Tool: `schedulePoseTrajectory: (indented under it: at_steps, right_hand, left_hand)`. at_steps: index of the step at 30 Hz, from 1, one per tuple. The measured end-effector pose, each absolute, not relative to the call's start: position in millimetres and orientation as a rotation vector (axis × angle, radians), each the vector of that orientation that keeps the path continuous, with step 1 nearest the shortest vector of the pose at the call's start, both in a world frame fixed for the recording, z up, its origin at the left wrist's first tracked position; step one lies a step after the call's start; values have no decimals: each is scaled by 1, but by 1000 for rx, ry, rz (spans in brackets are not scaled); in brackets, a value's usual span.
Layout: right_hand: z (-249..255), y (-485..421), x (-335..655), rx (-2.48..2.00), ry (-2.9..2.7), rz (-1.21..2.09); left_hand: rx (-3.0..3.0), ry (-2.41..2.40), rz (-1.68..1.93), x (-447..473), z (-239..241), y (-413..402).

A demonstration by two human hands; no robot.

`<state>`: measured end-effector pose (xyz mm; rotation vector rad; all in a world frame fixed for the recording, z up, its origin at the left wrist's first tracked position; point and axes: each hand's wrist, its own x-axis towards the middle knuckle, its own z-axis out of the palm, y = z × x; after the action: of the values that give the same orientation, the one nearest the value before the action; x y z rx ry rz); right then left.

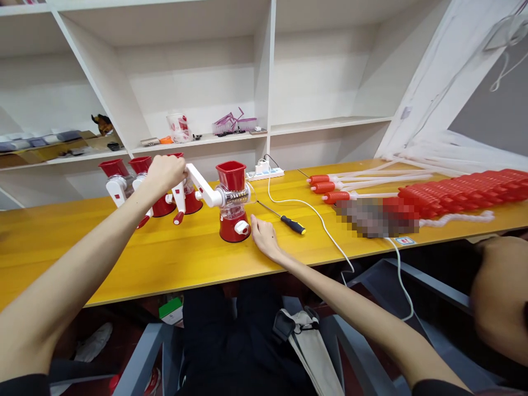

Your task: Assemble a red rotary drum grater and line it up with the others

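Observation:
A red-and-white rotary grater (pixel 233 209) stands upright on the desk, its clear middle section showing a metal drum. My left hand (pixel 167 173) is closed around the end of its raised white crank, and the grip is hidden inside the fist. Low beside the red base, close to the white lever, my right hand (pixel 264 237) rests on the desk with its fingers curled. Whether it touches the base or holds anything cannot be made out. Just right of that hand lies a screwdriver (pixel 292 224) with a black and yellow handle.
Several similar graters (pixel 163 204) stand behind my left arm. A white cable (pixel 305 204) runs from a power strip (pixel 266 174) over the desk edge. Red handle-like parts (pixel 457 195) with white rods lie to the right, near a blurred patch. Another person's limb (pixel 501 297) shows at the right.

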<state>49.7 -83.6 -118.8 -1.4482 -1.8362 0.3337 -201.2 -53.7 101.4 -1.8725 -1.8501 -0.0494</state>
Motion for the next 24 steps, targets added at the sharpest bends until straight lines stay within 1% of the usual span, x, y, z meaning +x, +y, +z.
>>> schedulePoseTrajectory:
  at_steps: [6,10,13,15,18,21,24]
  right_hand:
    - [-117,-85,49,-1463,-1823,330]
    - [-115,-87,50,-1451,-1810,357]
    - [-116,-87,50,-1439,-1812,358]
    - [-115,-87,49,-1446,-1817,344]
    - [-113,-88,49,-1465,-1821,354]
    - [-112,-88,49,-1459,-1822,379]
    - [-114,-87,50,-1451,-1824,365]
  left_hand:
    - [-2076,-2041,230,-208,41,-64]
    - [-2267,-2029,374,-191,-6,-100]
    - [-2348,-1988,402,-175,-24,-132]
    - [-2360,-1917,380,-163,-26,-152]
    - [-2300,-1820,387,-144,-15,-178]
    - [-2238,-1757,380,-127,8,-196]
    - [-2158,-1702,310,-115,40,-205]
